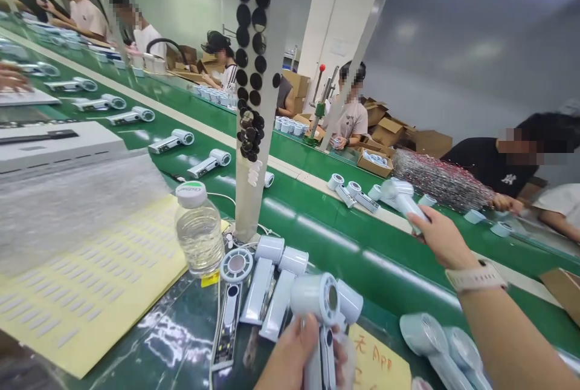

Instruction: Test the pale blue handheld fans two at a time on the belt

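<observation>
Nearest my remote viewpoint, the right forearm [516,317] extends from the lower right toward a long green line [303,208]. I read the grips as follows. Left grip [290,354]: curled around the handle of a pale-blue device [313,298], thumb on one side, fingers showing on the other; the device is upright, its cylindrical head uppermost, over the desk [167,344]. Right grip [437,236]: fingers bent and pinching the handle end of a second device [405,201], held out at the line; I cannot tell whether its head touches the units behind it.

Containers, largest first. Brown carton [559,290]: at the right edge; I cannot see its contents. Small open carton [375,163]: beyond the line, filled with pale-blue parts [374,158]. Clear bottle [199,236]: upright beside the yellow sheets [104,299], capped in white, clear liquid inside.

Loose items near the left grip: two pale-blue units [260,281] lie side by side on the desk. Adjacent to them, I see an opened unit [228,311] with its circuitry exposed along the handle.
</observation>
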A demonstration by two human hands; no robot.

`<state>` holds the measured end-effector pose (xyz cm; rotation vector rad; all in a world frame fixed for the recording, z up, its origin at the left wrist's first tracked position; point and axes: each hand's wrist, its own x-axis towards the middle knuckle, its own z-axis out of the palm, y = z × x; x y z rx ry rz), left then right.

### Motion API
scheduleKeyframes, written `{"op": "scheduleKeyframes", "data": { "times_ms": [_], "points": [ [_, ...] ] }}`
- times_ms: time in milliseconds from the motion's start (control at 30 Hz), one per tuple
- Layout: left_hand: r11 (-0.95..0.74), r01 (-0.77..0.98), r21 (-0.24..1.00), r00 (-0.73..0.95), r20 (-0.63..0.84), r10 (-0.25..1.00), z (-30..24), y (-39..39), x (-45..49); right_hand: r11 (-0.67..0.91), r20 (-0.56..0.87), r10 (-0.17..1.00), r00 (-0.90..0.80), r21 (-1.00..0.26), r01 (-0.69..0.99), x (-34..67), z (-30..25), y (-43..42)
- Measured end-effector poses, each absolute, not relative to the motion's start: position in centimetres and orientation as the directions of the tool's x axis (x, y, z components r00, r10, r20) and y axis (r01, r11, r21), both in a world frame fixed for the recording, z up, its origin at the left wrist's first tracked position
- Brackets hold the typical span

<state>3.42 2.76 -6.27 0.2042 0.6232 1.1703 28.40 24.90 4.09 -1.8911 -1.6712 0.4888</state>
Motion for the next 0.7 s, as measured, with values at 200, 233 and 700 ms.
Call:
{"op": "scheduleKeyframes", "data": {
  "times_ms": [200,233,700],
  "points": [
    [0.3,-0.857,0.419,0.278,-0.113,0.954,-4.3,3.0,3.4,0.295,0.291,0.949,-0.124,-0.669,0.682,21.1,-1.4,6.9],
    [0.318,-0.851,0.419,0.314,-0.08,0.946,-4.2,3.0,3.4,0.304,0.302,0.945,-0.124,-0.675,0.672,20.0,-2.3,4.7],
    [0.367,-0.784,0.501,0.402,-0.041,0.915,-4.3,3.5,3.6,0.028,0.078,0.997,-0.01,-0.225,0.974,22.3,-7.2,0.5]
  ]
}}
